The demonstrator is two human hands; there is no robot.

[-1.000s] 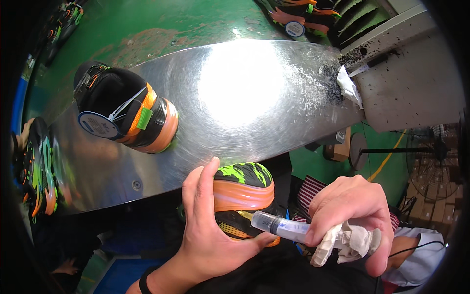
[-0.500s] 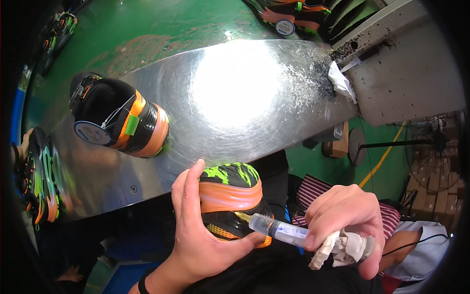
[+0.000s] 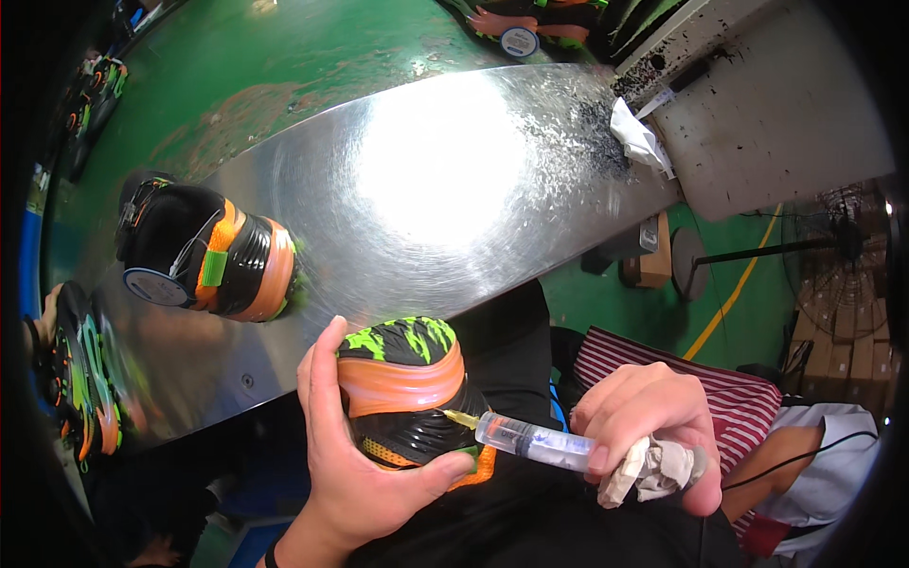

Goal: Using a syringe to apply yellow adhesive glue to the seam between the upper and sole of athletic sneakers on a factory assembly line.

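My left hand (image 3: 365,469) grips a sneaker (image 3: 402,379) with a black and green sole, a shiny orange midsole and a black upper with orange mesh. The fingers wrap its left side and the thumb lies along the lower edge. In my right hand (image 3: 653,421) is a clear syringe (image 3: 535,443) with a yellow needle tip, which points left and meets or nearly meets the upper just below the midsole. A crumpled whitish tissue (image 3: 653,470) is tucked into the same hand, under the fingers.
Another sneaker (image 3: 208,251) with a round tag stands on the metal table (image 3: 331,180). A white cloth (image 3: 636,137) and a knife (image 3: 677,90) lie at the far right end. More shoes (image 3: 90,379) and a person's hand (image 3: 45,317) are at the left; a fan (image 3: 838,260) stands right.
The head view has shifted, so most things sit further left. The needle tip has moved slightly right along the sneaker's seam relative to the shoe. Both hands keep their holds.
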